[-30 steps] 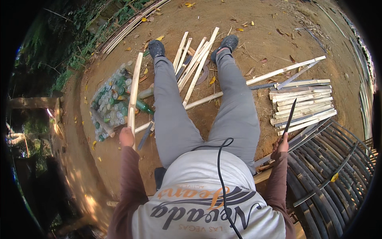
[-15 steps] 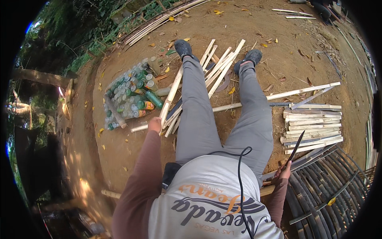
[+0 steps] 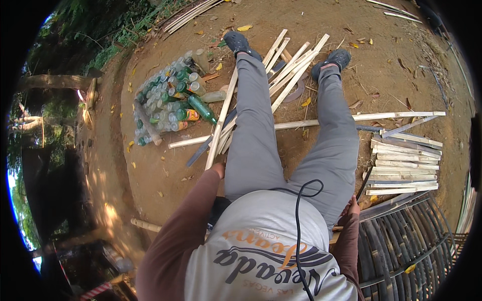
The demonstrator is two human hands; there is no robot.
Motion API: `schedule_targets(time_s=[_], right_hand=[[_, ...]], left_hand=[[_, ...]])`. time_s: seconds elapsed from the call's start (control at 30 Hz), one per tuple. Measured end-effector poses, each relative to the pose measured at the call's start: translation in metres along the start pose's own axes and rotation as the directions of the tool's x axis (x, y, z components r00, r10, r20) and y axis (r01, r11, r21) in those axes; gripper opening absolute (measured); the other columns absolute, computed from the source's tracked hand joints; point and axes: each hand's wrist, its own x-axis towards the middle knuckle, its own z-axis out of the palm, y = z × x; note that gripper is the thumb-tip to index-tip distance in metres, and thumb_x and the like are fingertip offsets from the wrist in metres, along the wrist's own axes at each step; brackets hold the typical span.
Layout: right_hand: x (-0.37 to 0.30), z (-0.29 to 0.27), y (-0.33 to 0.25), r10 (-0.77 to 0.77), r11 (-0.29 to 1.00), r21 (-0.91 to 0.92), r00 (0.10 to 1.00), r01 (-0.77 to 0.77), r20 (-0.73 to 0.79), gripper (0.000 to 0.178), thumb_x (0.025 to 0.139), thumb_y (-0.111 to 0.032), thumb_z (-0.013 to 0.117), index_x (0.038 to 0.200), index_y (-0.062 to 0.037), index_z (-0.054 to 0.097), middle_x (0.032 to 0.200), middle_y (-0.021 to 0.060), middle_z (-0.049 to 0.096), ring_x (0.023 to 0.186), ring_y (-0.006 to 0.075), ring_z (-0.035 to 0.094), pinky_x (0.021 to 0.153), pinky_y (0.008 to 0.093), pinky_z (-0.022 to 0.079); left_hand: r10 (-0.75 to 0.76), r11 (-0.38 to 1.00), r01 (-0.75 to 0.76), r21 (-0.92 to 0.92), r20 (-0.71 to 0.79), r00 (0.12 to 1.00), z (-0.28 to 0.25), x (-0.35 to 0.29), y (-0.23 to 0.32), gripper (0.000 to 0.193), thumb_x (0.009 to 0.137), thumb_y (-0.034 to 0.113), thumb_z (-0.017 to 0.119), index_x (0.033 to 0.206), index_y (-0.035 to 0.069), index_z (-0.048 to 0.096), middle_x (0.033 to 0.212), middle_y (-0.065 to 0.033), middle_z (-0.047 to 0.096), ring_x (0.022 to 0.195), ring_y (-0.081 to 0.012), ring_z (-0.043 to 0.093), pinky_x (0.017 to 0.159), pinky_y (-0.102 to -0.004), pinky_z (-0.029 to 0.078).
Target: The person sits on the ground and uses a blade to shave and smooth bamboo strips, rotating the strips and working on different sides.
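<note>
A long pale bamboo strip slants along the outside of my left leg. Its near end meets my left hand, which is closed on it, with the fingers mostly hidden behind the wrist. Beside my right thigh, my right hand is wrapped round the handle of a long dark-bladed knife, whose blade points away from me. Between and under my legs several more pale strips lie loosely crossed. One long strip runs crosswise beneath both legs.
Glass bottles stand grouped at the left, with a short log against them. Cut strips are stacked at the right, near a dark slatted bamboo frame. A black cable hangs over my shirt.
My left hand has drawn back closer to my thigh with the bamboo strip. The knife in my right hand has dropped lower beside my right leg. The whole view has shifted slightly.
</note>
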Motion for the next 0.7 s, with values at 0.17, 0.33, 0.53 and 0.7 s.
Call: schedule_targets(time_s=[0.17, 0.33, 0.53, 0.7], right_hand=[[0.027, 0.021, -0.026, 0.027, 0.988, 0.153, 0.998, -0.017, -0.062, 0.048, 0.103, -0.055, 0.06, 0.108, -0.0073, 0.066, 0.049, -0.0005, 0.04, 0.037, 0.018, 0.041, 0.037, 0.0349, 0.03], [0.052, 0.038, -0.048, 0.027, 0.972, 0.235, 1.0, -0.024, -0.008, 0.037, 0.103, -0.05, 0.063, 0.102, -0.0122, 0.067, 0.056, -0.0039, 0.039, 0.044, 0.0136, 0.038, 0.043, 0.0323, 0.031], [0.075, 0.029, -0.033, -0.046, 0.985, 0.172, 0.995, 0.03, 0.089, 0.043, 0.102, -0.051, 0.064, 0.114, -0.009, 0.067, 0.06, -0.0032, 0.042, 0.047, 0.0148, 0.042, 0.047, 0.0329, 0.034], [0.055, 0.024, -0.018, -0.05, 0.992, 0.114, 0.998, 0.046, 0.034, 0.043, 0.105, -0.047, 0.061, 0.112, -0.0055, 0.069, 0.066, -0.002, 0.056, 0.05, 0.0152, 0.051, 0.048, 0.0322, 0.04]], left_hand=[[0.111, 0.909, -0.203, 0.363, 0.259, 0.959, 0.016, 0.001, -0.038, 0.038, 0.099, 0.031, 0.061, 0.123, 0.005, 0.073, 0.119, -0.0224, 0.073, 0.112, -0.0356, 0.071, 0.095, -0.0436, 0.056], [0.358, 0.599, -0.475, 0.645, 0.315, 0.879, -0.005, -0.012, -0.077, 0.034, 0.099, 0.026, 0.058, 0.118, 0.003, 0.075, 0.105, -0.0201, 0.077, 0.103, -0.0319, 0.074, 0.088, -0.0419, 0.058], [0.058, 0.922, -0.025, -0.386, 0.073, 0.996, -0.035, -0.063, -0.046, 0.033, 0.098, 0.03, 0.061, 0.108, 0.003, 0.076, 0.092, -0.0079, 0.077, 0.08, -0.0165, 0.07, 0.075, -0.0319, 0.055], [-0.087, 0.993, 0.118, -0.021, 0.553, 0.829, -0.118, -0.17, 0.011, 0.029, 0.095, 0.032, 0.065, 0.106, 0.009, 0.08, 0.088, -0.0052, 0.079, 0.073, -0.015, 0.068, 0.065, -0.0298, 0.053]])
